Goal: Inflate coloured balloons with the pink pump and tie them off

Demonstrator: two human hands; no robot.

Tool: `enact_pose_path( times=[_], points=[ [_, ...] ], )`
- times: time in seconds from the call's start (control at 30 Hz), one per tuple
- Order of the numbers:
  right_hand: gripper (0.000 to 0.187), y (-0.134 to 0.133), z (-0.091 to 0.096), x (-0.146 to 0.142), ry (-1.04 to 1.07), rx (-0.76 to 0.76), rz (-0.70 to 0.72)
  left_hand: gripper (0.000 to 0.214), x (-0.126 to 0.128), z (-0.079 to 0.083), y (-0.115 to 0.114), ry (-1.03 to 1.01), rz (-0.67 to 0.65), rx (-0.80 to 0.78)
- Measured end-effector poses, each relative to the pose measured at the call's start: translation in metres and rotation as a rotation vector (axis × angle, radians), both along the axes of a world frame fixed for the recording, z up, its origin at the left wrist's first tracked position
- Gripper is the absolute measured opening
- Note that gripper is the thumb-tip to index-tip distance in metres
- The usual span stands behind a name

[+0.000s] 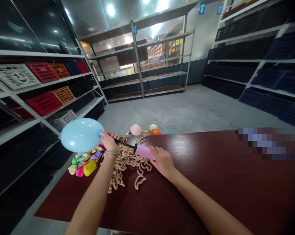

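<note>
My left hand (109, 141) is closed around the neck of a light blue inflated balloon (81, 134), pinching it onto the black nozzle of a pink hand pump (143, 151). The balloon floats out past the left end of the dark red table (211, 182). My right hand (162, 160) is wrapped around the pump's pink body, just above the tabletop. Under both hands lies a heap of beige curly clips or ties (128, 163). A pile of limp coloured balloons (85, 162) sits at the table's left corner, beneath the blue balloon.
On the grey floor beyond the table lie inflated pink (136, 129), cream (153, 127) and orange (155, 132) balloons. Metal shelving with red, orange and white crates (43, 103) runs along the left; more racks stand at the back and right. A blurred patch (266, 143) covers part of the table.
</note>
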State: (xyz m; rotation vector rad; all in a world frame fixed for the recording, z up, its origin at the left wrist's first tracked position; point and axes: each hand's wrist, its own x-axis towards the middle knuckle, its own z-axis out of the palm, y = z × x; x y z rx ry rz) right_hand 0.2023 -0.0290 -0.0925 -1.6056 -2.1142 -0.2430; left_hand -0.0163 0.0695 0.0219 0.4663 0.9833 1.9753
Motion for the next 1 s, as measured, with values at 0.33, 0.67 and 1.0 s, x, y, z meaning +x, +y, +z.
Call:
enact_pose_path(
  times=[0.33,0.67,1.0],
  points=[
    [0.052,-0.001,-0.001,0.004,0.008,0.006,-0.102,0.037,0.074,-0.046,-0.028,0.016,-0.098,-0.016],
    [0.054,-0.003,0.002,-0.001,0.032,-0.01,0.071,0.027,0.003,0.001,-0.001,0.146,-0.066,0.025],
    [0.048,-0.001,0.002,0.005,0.041,-0.001,-0.08,0.028,0.063,-0.03,-0.021,0.023,-0.04,0.037]
  ],
)
